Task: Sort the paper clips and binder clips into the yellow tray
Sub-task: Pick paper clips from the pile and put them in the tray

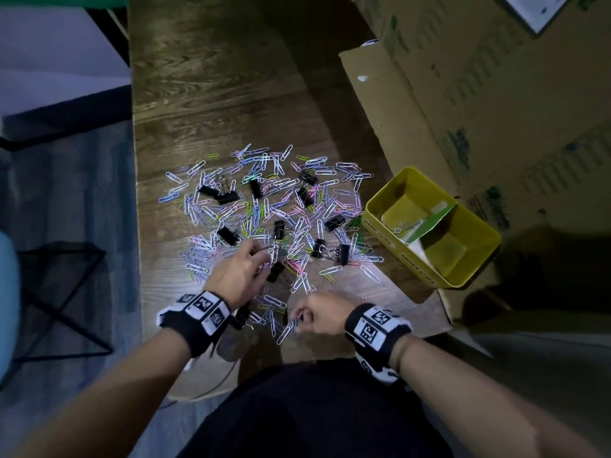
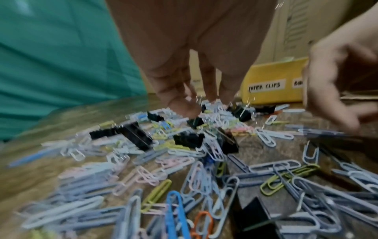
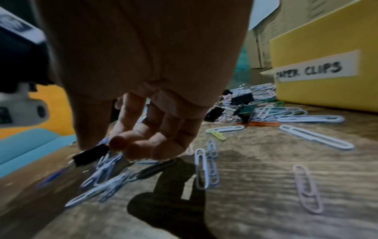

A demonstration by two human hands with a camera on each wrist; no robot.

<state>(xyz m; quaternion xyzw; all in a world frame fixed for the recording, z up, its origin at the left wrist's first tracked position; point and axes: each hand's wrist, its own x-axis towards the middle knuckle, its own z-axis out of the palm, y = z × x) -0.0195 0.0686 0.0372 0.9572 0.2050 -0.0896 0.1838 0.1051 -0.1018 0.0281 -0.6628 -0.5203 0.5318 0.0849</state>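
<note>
The head view looks steeply down from above both wrists onto the wooden table (image 1: 211,94); the left wrist view sits low behind the left hand (image 2: 184,53), facing past its fingers toward the yellow tray (image 2: 272,80); the right wrist view sits close behind the right hand (image 3: 147,64), facing beyond its fingertips; all three share the scattered paper clips (image 1: 264,200) and the tray.

A dark wood-grain tabletop (image 1: 211,94) carries a wide scatter of pastel wire paper clips (image 1: 264,200) across its middle, with black metal binder clips (image 1: 228,235) mixed among them. A yellow rectangular tray (image 1: 463,259) sits at the right edge, beside brown cardboard boxes (image 1: 463,94).
</note>
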